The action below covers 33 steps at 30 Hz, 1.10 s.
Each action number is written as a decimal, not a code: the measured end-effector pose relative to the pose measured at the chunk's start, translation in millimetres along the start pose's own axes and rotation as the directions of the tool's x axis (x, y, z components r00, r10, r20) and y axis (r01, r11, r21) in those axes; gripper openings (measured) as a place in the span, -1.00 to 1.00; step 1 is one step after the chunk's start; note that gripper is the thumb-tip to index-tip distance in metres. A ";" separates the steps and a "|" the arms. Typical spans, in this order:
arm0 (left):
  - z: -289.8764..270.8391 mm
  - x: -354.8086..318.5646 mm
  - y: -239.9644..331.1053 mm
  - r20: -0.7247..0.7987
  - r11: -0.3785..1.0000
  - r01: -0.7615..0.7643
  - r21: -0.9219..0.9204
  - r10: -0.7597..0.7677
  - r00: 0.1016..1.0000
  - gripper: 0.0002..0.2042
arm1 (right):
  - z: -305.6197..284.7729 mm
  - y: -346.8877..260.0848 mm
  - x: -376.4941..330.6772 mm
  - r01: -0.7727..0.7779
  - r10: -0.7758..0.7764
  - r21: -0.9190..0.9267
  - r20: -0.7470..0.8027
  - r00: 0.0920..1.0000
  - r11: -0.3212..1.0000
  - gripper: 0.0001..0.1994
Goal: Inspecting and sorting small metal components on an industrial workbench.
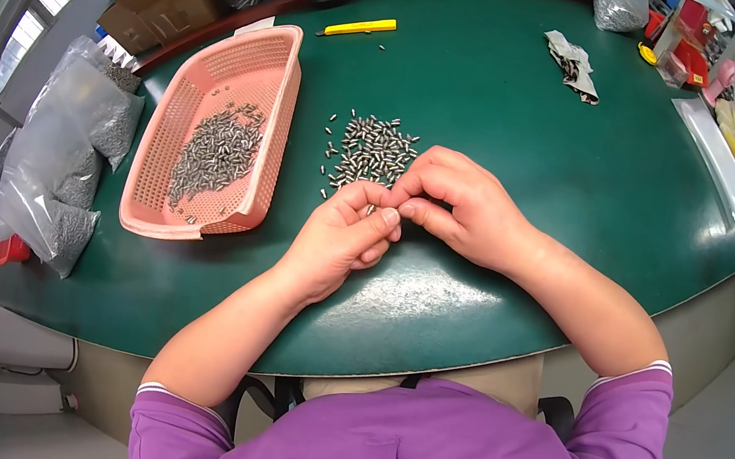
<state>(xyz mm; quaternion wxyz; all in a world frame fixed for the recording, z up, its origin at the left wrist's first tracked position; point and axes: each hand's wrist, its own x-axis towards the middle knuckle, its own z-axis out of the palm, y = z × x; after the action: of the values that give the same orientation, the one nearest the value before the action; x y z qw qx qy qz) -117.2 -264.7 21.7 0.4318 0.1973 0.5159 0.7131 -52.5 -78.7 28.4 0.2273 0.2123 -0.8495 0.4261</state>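
While L hand (342,235) & R hand (460,207) meet, fingers pinch small metal pins (369,151).

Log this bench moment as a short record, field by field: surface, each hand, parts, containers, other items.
surface: green table
left hand: fingers curled, fingertips meeting the right hand's; seems to pinch a small metal piece, hard to tell
right hand: fingers bent down at the near edge of the loose metal pins
container: pink basket, left of the hands, holding more pins
bags: clear bags of grey parts at the table's left edge
other: yellow utility knife at the far side
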 end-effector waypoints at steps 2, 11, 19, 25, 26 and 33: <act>0.3 0.3 0.4 -0.005 1.000 -0.005 -0.003 0.005 1.000 -0.88 | 0.1 3.1 0.4 -0.017 0.017 -0.011 -0.026 1.000 1.000 -0.90; -1.7 1.1 2.3 0.017 0.997 -0.045 -0.067 0.046 0.999 -0.84 | 2.7 11.6 -7.7 -0.055 0.079 -0.214 0.107 0.991 0.975 -0.81; -0.4 0.6 2.9 -0.018 0.997 -0.045 -0.069 0.044 0.999 -0.82 | 0.8 10.3 -7.2 0.019 0.038 -0.356 0.153 0.988 0.934 -0.86; -0.3 0.2 3.8 -0.008 0.998 -0.040 -0.044 0.039 0.999 -0.85 | -3.2 6.5 -0.6 -0.111 0.114 -0.148 0.009 0.993 0.983 -0.88; -0.2 0.1 3.7 -0.008 0.998 -0.041 -0.044 0.040 0.999 -0.85 | -3.7 6.4 0.2 -0.086 0.083 -0.073 -0.039 0.996 0.994 -0.88; 0.0 -1.7 4.0 0.073 0.996 0.055 -0.074 -0.050 0.996 -0.87 | -2.4 0.7 1.1 0.020 -0.020 0.007 -0.009 1.000 1.000 -0.89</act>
<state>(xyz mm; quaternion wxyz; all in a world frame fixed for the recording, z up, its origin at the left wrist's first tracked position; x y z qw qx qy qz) -118.0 -266.4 25.6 0.4758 0.1925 0.4776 0.7131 -53.3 -76.5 29.9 0.2347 0.2195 -0.8448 0.4278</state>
